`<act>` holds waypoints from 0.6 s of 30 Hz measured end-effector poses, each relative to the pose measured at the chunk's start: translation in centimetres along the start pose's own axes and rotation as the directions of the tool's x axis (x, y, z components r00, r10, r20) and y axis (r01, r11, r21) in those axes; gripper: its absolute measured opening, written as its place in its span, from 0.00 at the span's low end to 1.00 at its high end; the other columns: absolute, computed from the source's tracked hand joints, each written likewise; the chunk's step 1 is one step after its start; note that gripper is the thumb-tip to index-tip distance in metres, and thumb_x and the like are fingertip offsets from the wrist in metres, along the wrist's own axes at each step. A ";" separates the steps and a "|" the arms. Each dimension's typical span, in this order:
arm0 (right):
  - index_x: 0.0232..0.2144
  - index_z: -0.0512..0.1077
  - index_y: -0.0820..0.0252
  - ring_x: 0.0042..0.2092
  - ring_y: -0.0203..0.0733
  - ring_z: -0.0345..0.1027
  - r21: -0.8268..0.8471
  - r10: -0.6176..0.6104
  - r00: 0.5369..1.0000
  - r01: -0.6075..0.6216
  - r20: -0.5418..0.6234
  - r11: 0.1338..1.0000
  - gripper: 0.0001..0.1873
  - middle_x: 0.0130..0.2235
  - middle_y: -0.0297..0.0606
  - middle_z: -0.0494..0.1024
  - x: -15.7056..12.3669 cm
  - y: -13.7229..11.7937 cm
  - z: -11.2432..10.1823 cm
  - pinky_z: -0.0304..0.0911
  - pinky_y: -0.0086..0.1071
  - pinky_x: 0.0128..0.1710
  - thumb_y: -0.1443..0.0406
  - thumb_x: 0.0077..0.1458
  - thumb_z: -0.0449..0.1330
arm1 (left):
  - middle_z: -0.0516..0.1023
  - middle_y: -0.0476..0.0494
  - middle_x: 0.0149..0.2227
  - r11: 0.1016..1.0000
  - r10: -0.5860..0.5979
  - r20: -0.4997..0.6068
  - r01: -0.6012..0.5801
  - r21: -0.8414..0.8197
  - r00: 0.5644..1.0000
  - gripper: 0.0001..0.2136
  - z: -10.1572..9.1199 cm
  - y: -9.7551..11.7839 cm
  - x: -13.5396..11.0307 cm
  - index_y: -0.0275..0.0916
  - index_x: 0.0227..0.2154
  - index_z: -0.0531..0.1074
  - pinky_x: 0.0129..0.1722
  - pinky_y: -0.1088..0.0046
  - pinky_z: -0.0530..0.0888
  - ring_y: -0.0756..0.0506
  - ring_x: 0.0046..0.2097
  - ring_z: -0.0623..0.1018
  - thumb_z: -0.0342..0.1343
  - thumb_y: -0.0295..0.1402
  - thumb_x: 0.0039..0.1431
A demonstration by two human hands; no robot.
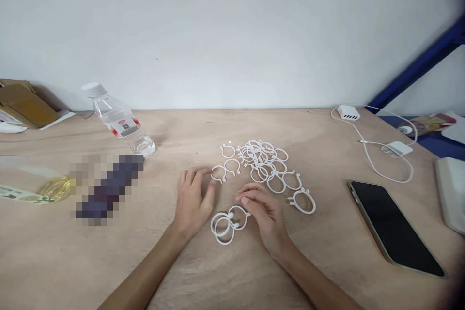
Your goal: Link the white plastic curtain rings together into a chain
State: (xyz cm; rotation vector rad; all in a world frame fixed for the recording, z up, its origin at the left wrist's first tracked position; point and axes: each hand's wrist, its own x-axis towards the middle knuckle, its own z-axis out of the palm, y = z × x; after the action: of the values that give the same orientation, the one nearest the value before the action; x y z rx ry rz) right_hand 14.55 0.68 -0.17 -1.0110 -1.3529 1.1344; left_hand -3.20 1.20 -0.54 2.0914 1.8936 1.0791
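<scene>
At the table's middle, my left hand (196, 195) has its thumb and index finger closed at the left edge of a white plastic ring (224, 172), which has a small gap with tabs. My right hand (266, 215) hovers with loosely bent fingers, and nothing shows between them. Just left of it lies a small group of overlapping white rings (222, 239). Beyond my hands is a tangled pile of several similar rings (276, 183). Two more single rings (228, 151) lie between that pile and my left hand.
A tilted-looking clear bottle (125, 123) stands left, behind a pixelated dark object (112, 189). A bag with yellow coils (54, 189) and a cardboard box (32, 106) are farther left. To the right are a phone (394, 225), a white charger (348, 112) and its cable (366, 152).
</scene>
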 end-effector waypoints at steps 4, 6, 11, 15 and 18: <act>0.25 0.78 0.57 0.37 0.41 0.68 -0.002 0.005 0.999 -0.005 -0.037 1.000 0.10 0.32 0.37 0.74 0.0 0.0 0.1 0.61 0.32 0.37 0.65 0.53 0.57 | 0.70 0.40 0.54 0.986 -0.057 0.068 0.046 0.158 0.996 0.15 0.4 -0.2 0.0 0.42 0.50 0.69 0.54 0.52 0.64 0.37 0.55 0.66 0.47 0.29 0.61; 0.26 0.78 0.57 0.37 0.41 0.67 -0.011 0.018 0.999 -0.018 -0.034 1.000 0.09 0.32 0.37 0.74 0.0 0.0 0.1 0.61 0.32 0.37 0.65 0.53 0.58 | 0.70 0.40 0.55 0.983 -0.043 0.095 0.025 0.180 0.995 0.14 0.5 -0.3 0.0 0.43 0.49 0.70 0.54 0.50 0.63 0.36 0.56 0.65 0.47 0.29 0.62; 0.26 0.77 0.57 0.36 0.41 0.66 -0.030 0.049 0.998 -0.050 -0.033 0.998 0.09 0.32 0.37 0.74 0.0 -0.1 0.2 0.60 0.32 0.36 0.64 0.53 0.58 | 0.73 0.41 0.49 0.993 0.004 0.090 -0.015 0.114 0.996 0.08 0.5 -0.4 0.0 0.43 0.42 0.72 0.51 0.50 0.64 0.37 0.52 0.68 0.53 0.34 0.60; 0.27 0.77 0.57 0.36 0.41 0.66 -0.032 0.046 0.999 -0.047 -0.017 0.998 0.09 0.32 0.37 0.74 0.0 -0.1 0.1 0.60 0.32 0.36 0.65 0.54 0.57 | 0.71 0.39 0.51 0.994 0.050 0.122 -0.062 0.090 0.991 0.15 0.5 -0.2 0.0 0.43 0.48 0.68 0.53 0.51 0.65 0.37 0.53 0.68 0.55 0.37 0.59; 0.27 0.76 0.57 0.36 0.40 0.66 -0.026 0.037 0.999 -0.038 -0.009 0.999 0.09 0.32 0.36 0.74 0.0 -0.1 0.1 0.60 0.32 0.36 0.65 0.54 0.57 | 0.66 0.39 0.56 0.986 0.116 0.198 -0.138 0.096 0.973 0.12 0.6 -0.2 0.0 0.44 0.48 0.69 0.54 0.50 0.65 0.37 0.56 0.66 0.53 0.34 0.61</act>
State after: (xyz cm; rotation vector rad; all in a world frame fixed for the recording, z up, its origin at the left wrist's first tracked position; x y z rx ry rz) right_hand 14.44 0.64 -0.03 -1.0625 -1.3503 1.1421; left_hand -3.05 1.47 -1.13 2.3106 1.7867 0.7775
